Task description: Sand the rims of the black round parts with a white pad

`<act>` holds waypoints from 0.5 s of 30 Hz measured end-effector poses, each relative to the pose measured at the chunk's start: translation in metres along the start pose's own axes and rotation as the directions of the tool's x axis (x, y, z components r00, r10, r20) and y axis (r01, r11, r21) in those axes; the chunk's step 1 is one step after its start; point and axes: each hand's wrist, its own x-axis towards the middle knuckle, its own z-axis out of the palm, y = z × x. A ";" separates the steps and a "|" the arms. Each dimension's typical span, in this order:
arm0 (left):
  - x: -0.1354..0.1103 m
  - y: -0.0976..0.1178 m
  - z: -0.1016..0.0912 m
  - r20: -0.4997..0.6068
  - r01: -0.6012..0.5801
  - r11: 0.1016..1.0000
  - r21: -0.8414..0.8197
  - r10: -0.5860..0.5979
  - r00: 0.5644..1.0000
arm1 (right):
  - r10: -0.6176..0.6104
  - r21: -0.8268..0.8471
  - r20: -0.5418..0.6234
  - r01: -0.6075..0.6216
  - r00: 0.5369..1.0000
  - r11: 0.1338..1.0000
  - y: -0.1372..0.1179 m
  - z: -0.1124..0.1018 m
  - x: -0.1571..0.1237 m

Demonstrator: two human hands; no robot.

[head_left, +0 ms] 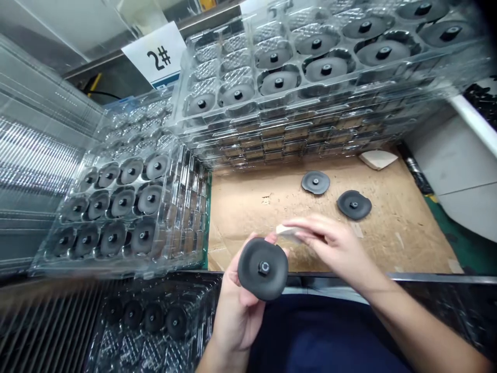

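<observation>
Navy clothing [318,331] fills the bottom center. Above it, the left hand [236,311] curls its fingers behind a dark rubber disc [252,269] with a metal hub [264,268]; the right hand [337,246] pinches a white scrap [288,233] narrowly, just above the disc's rim. Two more discs [316,182] lie on cardboard [252,223] at center right, below stacked clear plastic trays [295,132].

- L hand [236,316]: grips black disc [263,269], hub facing up
- R hand [336,243]: pinches white wipe [288,233], touching L hand, just beside disc rim
- 2 loose discs [316,182] on cardboard sheet [272,217], nr far edge
- Stacked clear trays [310,129] w/ discs past far + L edges
- "2#" card [155,54] behind L stack
</observation>
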 end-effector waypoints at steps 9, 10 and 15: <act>0.004 -0.003 -0.002 0.032 0.061 0.997 -0.053 -0.060 0.998 | 0.041 -0.064 -0.102 -0.048 0.994 0.997 -0.012 0.005 -0.013; 0.003 -0.004 -0.001 0.027 0.068 0.996 -0.052 -0.066 0.997 | 0.021 -0.059 -0.155 -0.031 0.988 0.998 -0.028 -0.001 -0.008; 0.002 -0.002 -0.001 -0.017 0.117 0.993 -0.026 -0.118 0.993 | -0.375 -0.042 -0.081 0.372 0.924 0.927 -0.086 -0.007 -0.005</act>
